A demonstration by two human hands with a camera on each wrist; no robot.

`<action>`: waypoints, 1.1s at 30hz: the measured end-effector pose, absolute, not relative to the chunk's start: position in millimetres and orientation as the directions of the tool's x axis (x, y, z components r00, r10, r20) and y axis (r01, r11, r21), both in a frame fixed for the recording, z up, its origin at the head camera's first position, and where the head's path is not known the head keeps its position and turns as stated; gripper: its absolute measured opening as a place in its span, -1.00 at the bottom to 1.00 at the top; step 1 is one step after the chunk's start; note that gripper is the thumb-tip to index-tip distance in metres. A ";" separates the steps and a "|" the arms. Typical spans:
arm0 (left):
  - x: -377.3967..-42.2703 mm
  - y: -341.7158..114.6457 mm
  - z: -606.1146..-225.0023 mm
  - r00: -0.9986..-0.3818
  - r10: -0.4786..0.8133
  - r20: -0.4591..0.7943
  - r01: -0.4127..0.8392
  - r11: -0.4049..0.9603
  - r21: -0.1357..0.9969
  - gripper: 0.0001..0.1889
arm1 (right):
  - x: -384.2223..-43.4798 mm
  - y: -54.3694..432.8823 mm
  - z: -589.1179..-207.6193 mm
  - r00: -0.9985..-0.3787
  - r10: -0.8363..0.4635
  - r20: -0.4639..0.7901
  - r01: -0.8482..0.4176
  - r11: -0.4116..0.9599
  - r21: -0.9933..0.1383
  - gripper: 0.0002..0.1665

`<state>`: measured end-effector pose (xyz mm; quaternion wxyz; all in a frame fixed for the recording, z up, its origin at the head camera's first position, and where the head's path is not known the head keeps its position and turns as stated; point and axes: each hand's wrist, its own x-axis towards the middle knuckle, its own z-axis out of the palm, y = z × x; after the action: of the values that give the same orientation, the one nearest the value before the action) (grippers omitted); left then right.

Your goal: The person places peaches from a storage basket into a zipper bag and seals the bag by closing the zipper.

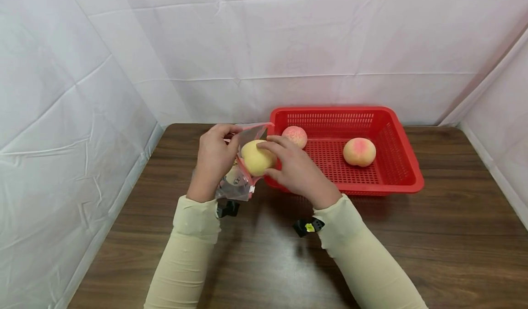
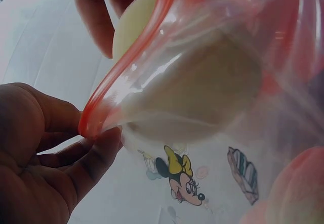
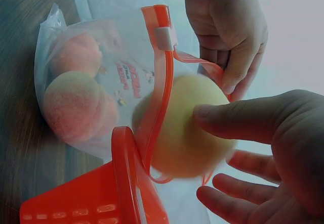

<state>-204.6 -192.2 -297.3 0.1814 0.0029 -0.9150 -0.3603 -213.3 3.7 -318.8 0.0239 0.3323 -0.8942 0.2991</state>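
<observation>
My left hand [image 1: 216, 146] pinches the red-edged mouth of a clear zip bag [image 2: 207, 161] printed with cartoon figures. A yellow peach [image 1: 256, 158] sits partway through that mouth. My right hand [image 1: 294, 167] holds this peach from its outer side, thumb [image 3: 223, 118] on its skin and fingers spread around it. Lower in the bag, pinkish peaches [image 3: 73, 105] show through the plastic. A white slider [image 3: 165, 38] sits on the bag's red zip strip.
Right of the bag stands a red plastic basket [image 1: 406, 162] with perforated sides. Inside it lie a pink peach [image 1: 294, 136] at the left and another peach [image 1: 359, 152] toward the right. A dark wooden table [image 1: 264, 263] lies beneath, with white cloth [image 1: 288, 38] behind it.
</observation>
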 end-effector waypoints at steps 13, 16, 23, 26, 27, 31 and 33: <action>-203.6 -193.3 -299.0 -0.927 -0.142 0.347 0.136 0.736 0.664 -0.78 | -217.8 6.1 -320.1 -0.808 -0.537 0.243 -0.575 0.627 -0.525 -0.44; -203.7 -193.4 -299.3 -0.927 -0.143 0.347 0.134 0.737 0.662 -0.78 | -220.4 7.3 -320.1 -0.804 -0.532 0.265 -0.584 0.625 -0.518 -0.46; -203.2 -194.0 -299.6 -0.928 -0.148 0.343 0.128 0.736 0.665 -0.79 | -233.0 9.8 -317.6 -0.829 -0.491 0.269 -0.552 0.636 -0.540 -0.51; -203.1 -194.4 -300.4 -0.926 -0.148 0.348 0.133 0.736 0.664 -0.79 | -240.3 10.3 -315.7 -0.856 -0.463 0.231 -0.505 0.651 -0.566 -0.51; -203.0 -194.4 -300.7 -0.925 -0.149 0.348 0.132 0.736 0.664 -0.79 | -242.9 10.7 -315.1 -0.863 -0.455 0.219 -0.491 0.655 -0.575 -0.52; -202.3 -193.9 -301.5 -0.924 -0.155 0.349 0.127 0.737 0.663 -0.80 | -253.3 10.9 -312.8 -0.884 -0.425 0.193 -0.450 0.668 -0.593 -0.54; -201.8 -193.6 -301.5 -0.923 -0.159 0.351 0.125 0.738 0.663 -0.80 | -258.9 9.4 -311.7 -0.887 -0.422 0.190 -0.446 0.672 -0.591 -0.54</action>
<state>-201.8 -193.6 -301.5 0.1961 0.0095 -0.9113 -0.3618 -258.9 9.4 -311.7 0.0185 0.2375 -0.9141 0.3282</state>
